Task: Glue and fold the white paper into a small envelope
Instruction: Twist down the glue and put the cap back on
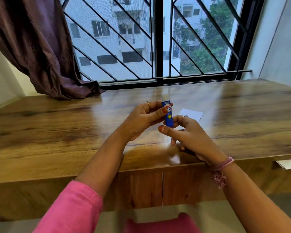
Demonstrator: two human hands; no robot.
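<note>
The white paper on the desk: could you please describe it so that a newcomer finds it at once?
Start at the wooden desk under the window. Just beyond the right hand, the white paper lies flat, partly hidden by the fingers. It is the only white sheet on the desktop.

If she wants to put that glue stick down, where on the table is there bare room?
Bare wood runs left of her left hand toward the curtain, and right of the white paper to the wall. It is crowded only at the middle, where both hands hold the glue stick and her right hand overlaps the paper.
</note>
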